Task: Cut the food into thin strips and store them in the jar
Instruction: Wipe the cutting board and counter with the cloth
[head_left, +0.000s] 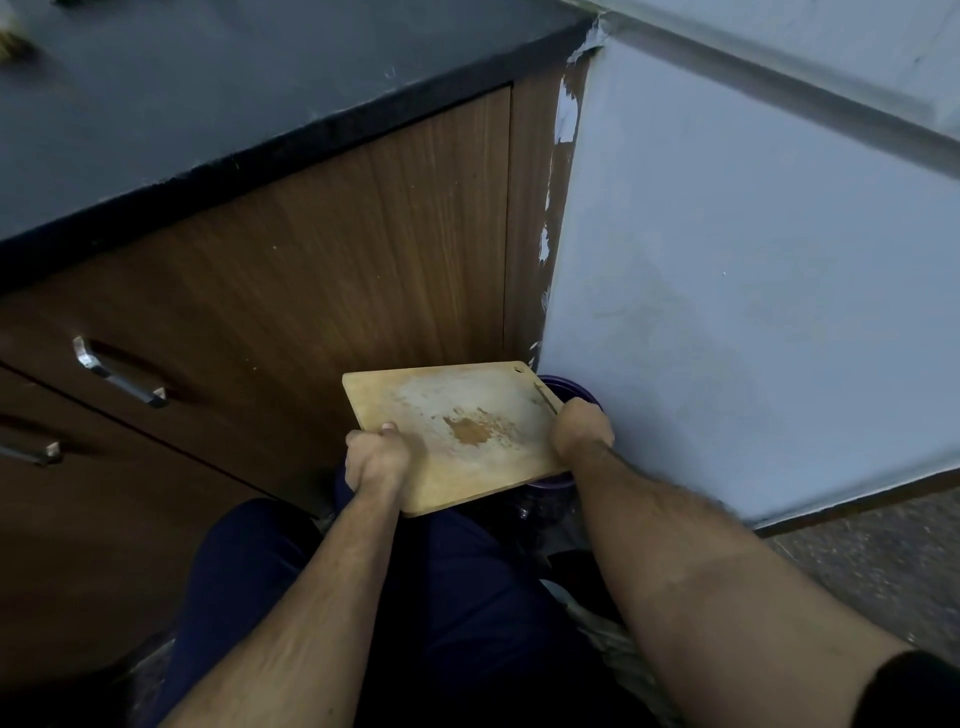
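Observation:
A wooden cutting board (457, 431) with an orange-brown stain and small crumbs is held low, down by the cabinet. My left hand (376, 457) grips its near-left edge, thumb on top. My right hand (582, 428) grips the right edge and seems to hold a thin knife (546, 399) against the board; only a short dark length of it shows. Under the board's right side sits a dark purple bin (550, 493), mostly hidden by the board. No jar or cut food is in view.
A wooden cabinet door (337, 270) stands right behind the board, under a dark countertop (208, 93). Drawers with metal handles (119, 379) are at the left. A grey-blue wall (753, 286) closes in on the right. My legs in dark trousers are below.

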